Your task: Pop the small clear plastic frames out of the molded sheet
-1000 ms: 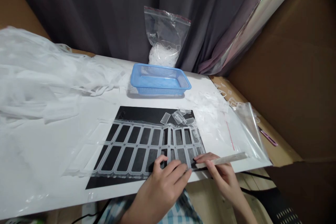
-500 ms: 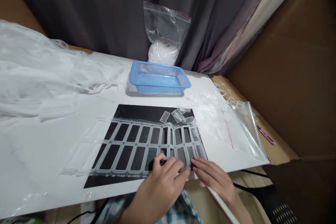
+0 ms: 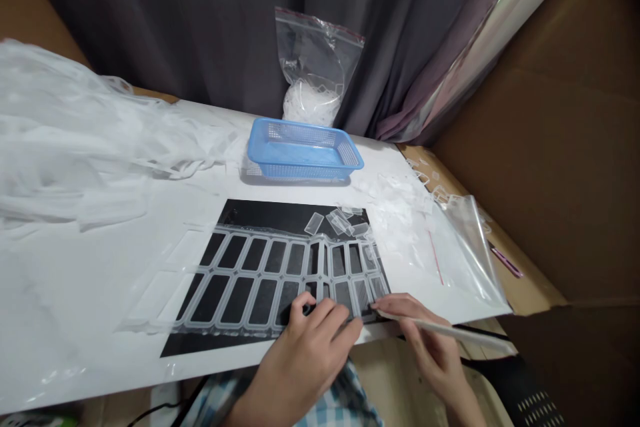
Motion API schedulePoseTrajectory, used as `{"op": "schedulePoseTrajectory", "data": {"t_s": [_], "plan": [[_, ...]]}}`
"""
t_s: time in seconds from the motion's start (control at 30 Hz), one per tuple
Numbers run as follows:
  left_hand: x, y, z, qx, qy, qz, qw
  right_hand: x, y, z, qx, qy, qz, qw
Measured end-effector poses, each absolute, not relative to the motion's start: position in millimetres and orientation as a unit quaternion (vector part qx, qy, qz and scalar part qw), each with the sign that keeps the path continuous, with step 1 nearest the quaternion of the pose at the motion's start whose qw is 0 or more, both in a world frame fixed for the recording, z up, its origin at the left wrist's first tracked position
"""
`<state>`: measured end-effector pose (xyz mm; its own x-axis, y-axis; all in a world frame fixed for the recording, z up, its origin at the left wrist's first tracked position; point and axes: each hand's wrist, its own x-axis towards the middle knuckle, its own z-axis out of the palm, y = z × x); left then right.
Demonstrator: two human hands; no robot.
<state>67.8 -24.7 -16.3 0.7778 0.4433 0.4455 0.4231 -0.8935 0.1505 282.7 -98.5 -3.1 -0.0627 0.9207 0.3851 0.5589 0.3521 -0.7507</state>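
Observation:
A sheet of frosted plastic frames (image 3: 250, 273) in two rows lies over a black mat (image 3: 270, 215) at the table's near side. My left hand (image 3: 313, 347), with its fingers curled, rests on the sheet's near edge and appears to grip it. To its right, my right hand (image 3: 425, 333) is closed on a long thin white strip-like tool (image 3: 465, 332). One end of that tool is by my fingertips at the sheet's right near corner; the other points right, past the table edge. Several small clear rectangles (image 3: 340, 221) lie loose at the mat's back right corner.
Behind the mat stands a blue basket (image 3: 305, 170), with a zip bag (image 3: 313, 100) of white pieces behind it. White strips (image 3: 75, 140) are heaped at left. At right are small scraps (image 3: 400, 200), a clear bag (image 3: 465, 260) and a pink-handled tool (image 3: 506, 260).
My right hand has shifted slightly right and turned, so the white tool swings from pointing toward me to pointing right. My left hand has stayed in place.

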Motion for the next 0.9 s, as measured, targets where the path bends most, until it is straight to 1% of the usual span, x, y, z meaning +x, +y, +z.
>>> {"op": "schedulePoseTrajectory", "data": {"t_s": [0.2, 0.37, 0.5, 0.67, 0.8, 0.9], "plan": [[69, -23, -20, 0.933, 0.223, 0.284, -0.008, 283, -98, -12, -0.543, -0.683, 0.242, 0.426], [69, -23, -20, 0.931, 0.223, 0.287, -0.009, 284, -99, -14, -0.543, -0.679, 0.255, 0.423], [70, -22, -18, 0.930, 0.226, 0.290, -0.003, 285, -99, -13, -0.528, -0.705, 0.238, 0.410], [71, -23, -18, 0.930, 0.228, 0.287, 0.010, 286, -96, -3, -0.494, -0.761, 0.229, 0.352], [71, -23, -18, 0.929, 0.228, 0.290, 0.018, 286, -93, 10, -0.475, -0.798, 0.178, 0.327], [71, -22, -17, 0.928, 0.229, 0.292, 0.016, 288, -94, 9, -0.477, -0.815, 0.138, 0.299]]}}
